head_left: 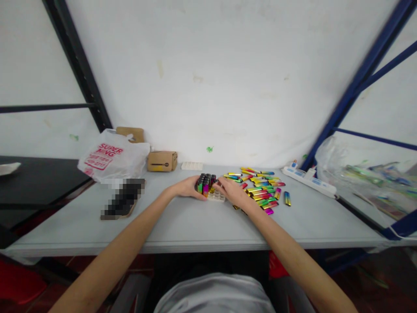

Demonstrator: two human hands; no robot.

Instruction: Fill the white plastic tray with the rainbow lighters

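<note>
At the bottom edge a grey shirt is cut off by the frame. Both bare forearms reach forward over the pale grey surface [182,226]. The left hand [186,188] curls its grip around the left side of a block of upright lighters [206,182], dark-capped with rainbow metallic bodies, long axes vertical. They stand in a small white plastic tray [217,197] at mid-surface. The right hand [233,192] lies over the tray's right end and hides its fingertips, so I cannot tell whether its grip is closed. Just right is a loose pile of rainbow lighters [262,188], lying flat, mostly crosswise. Farther back are a white power strip [309,179], a brown cardboard box [162,161] and a white plastic bag with red print [112,161]. One dark object at the left is blurred out.
</note>
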